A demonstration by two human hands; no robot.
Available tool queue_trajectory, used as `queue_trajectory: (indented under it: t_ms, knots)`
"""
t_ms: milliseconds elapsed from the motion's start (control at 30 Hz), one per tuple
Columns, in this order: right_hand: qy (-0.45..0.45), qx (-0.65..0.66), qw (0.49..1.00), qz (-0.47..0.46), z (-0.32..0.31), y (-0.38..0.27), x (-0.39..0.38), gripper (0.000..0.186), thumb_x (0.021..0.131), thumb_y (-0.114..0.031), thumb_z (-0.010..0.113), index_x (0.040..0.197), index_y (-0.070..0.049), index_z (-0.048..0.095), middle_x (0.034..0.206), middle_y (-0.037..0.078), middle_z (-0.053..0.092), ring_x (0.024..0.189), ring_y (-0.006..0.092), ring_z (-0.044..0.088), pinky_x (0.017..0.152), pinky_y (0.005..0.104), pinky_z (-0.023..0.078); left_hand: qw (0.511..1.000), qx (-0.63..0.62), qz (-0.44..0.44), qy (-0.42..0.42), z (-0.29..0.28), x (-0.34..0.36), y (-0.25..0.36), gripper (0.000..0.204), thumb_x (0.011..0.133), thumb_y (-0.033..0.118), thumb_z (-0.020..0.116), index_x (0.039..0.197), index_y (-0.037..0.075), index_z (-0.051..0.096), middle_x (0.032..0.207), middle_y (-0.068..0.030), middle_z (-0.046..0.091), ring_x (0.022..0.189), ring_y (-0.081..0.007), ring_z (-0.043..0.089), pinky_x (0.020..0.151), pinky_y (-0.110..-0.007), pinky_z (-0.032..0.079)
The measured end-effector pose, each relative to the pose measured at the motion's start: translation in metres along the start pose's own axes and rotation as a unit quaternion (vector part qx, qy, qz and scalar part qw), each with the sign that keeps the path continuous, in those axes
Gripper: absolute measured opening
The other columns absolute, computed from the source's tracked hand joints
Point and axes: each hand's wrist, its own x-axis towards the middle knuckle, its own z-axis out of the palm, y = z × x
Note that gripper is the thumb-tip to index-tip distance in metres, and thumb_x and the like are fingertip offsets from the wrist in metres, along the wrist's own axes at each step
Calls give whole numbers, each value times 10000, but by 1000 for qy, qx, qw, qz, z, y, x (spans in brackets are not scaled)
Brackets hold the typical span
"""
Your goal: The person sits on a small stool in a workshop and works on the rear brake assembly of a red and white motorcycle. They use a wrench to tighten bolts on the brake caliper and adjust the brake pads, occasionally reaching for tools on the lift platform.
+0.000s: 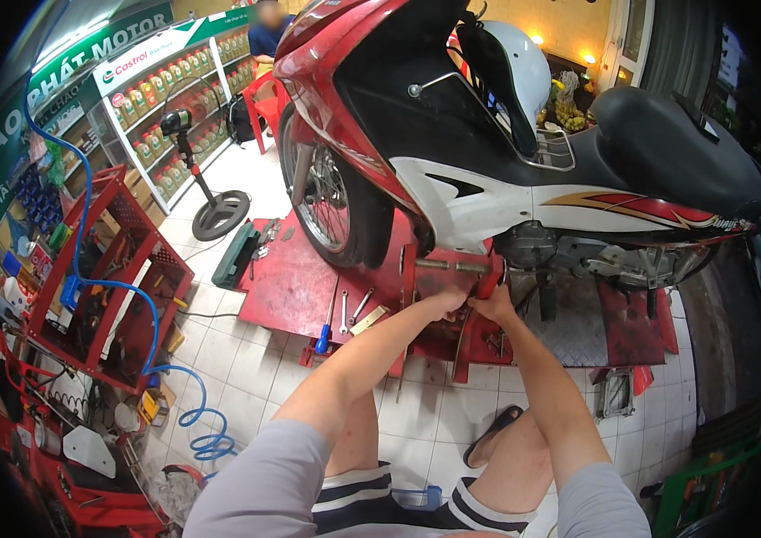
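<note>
While your left hand [448, 305] and right hand [491, 300] both close on the footrest bar [452, 265] under the scooter [488, 170], it looks still fitted, and wrenches [355, 308] lie unused on the lift [291, 287].

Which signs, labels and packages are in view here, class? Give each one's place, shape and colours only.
Wall sign: upper left, long green band, white letters.
Shelf header: above the display rack, white strip with a red-and-green logo.
Bottles: rows on the rack's shelves, green and yellowish, labelled.
</note>
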Motion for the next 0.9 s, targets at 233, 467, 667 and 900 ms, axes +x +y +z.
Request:
queue_trajectory:
  t_ms: [233,467,667,900]
  knots:
    - [-15,-1,1000,-12,0,2,3,304,619,-293,725,803,-57,670,775,147,668,767,325,646,693,397,515,997,-71,32,3,-7,23,-15,122,888,87,519,970,9,563,874,-93,606,813,-216,634,670,-342,551]
    - [-32,6,999,4,1,14,3,304,615,-293,733,796,-57,668,766,139,667,749,316,649,682,389,513,988,-138,65,1,-13,39,-29,137,860,12,563,986,-38,575,924,-123,618,849,-242,646,714,-344,581]
    - [-92,-11,996,-14,-11,11,4,366,576,-278,762,861,-68,666,807,136,672,771,299,653,687,363,512,996,-71,49,33,-7,22,-22,164,842,35,611,981,-52,599,902,-122,643,782,-228,659,675,-333,573]
    - [-66,92,993,-11,-4,-3,-1,386,547,-221,789,857,-47,637,796,122,668,763,288,654,695,358,508,993,61,76,69,-14,18,-22,213,866,114,595,984,-60,630,835,-115,648,732,-202,650,627,-307,549]
